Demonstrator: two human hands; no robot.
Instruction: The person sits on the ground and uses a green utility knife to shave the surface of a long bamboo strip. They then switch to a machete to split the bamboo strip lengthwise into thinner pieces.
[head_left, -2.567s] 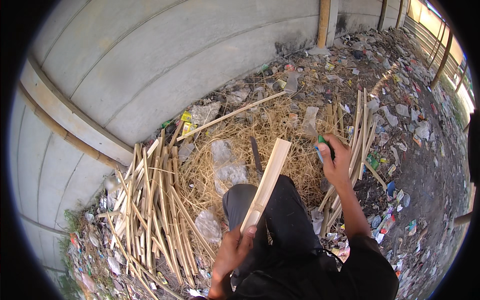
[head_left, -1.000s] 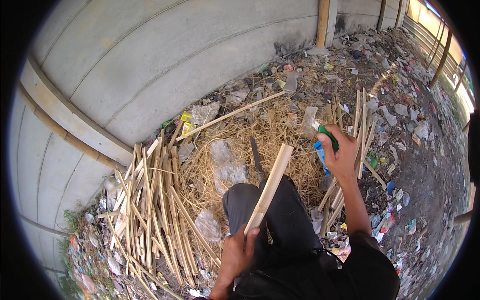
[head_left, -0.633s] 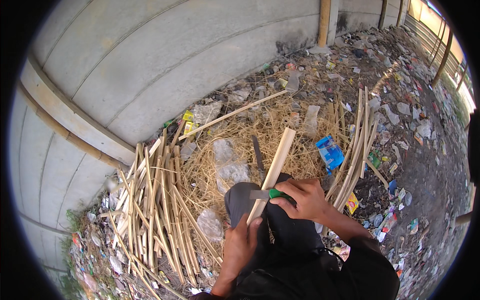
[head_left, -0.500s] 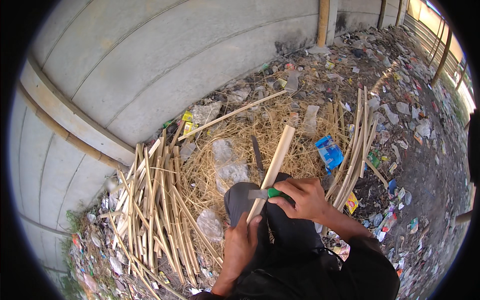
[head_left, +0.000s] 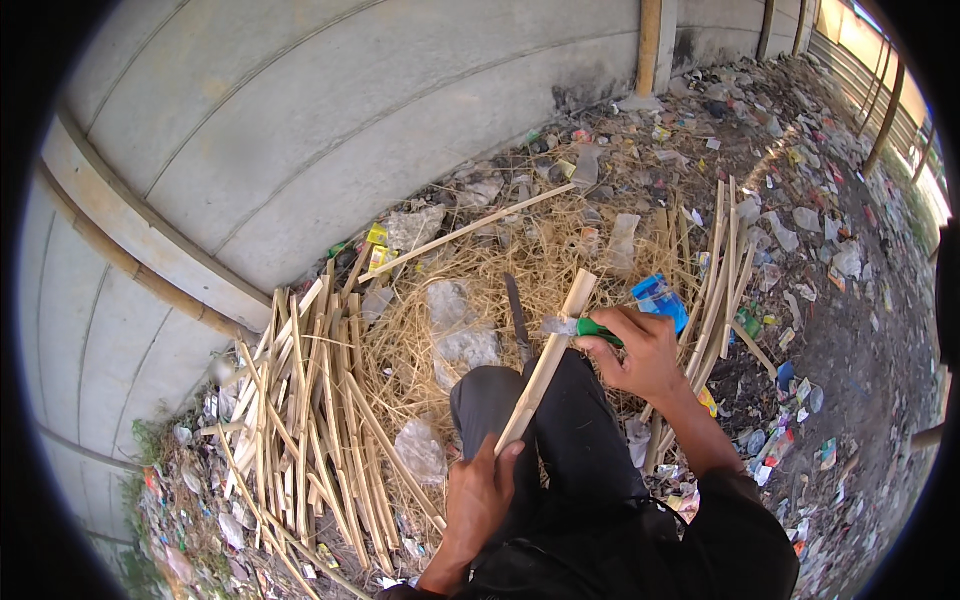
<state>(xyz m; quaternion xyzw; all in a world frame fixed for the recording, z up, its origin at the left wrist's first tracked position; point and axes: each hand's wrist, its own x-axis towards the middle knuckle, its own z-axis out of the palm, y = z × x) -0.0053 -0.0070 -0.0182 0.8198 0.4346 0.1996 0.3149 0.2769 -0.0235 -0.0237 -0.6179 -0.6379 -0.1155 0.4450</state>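
My left hand (head_left: 482, 490) grips the near end of a pale bamboo strip (head_left: 538, 388), which slants up and away over my knees. Closed around a green handle, my right hand (head_left: 640, 352) holds a knife (head_left: 592, 330) with a short, broad metal blade. That blade lies across the strip's upper part, below its far end. Beyond my knees a long dark blade (head_left: 516, 312) rests on a heap of straw-like shavings (head_left: 400, 330); its near end is hidden behind my leg.
A large pile of bamboo strips (head_left: 310, 430) lies to my left, and a smaller bundle (head_left: 708, 290) to my right. Near that bundle is a blue wrapper (head_left: 660, 300). A grey panel wall (head_left: 330, 120) runs behind the litter-strewn ground.
My right hand has slid the knife away from me along the strip, from near my left hand toward the far end. The strip has tilted slightly rightward; my left hand has barely moved.
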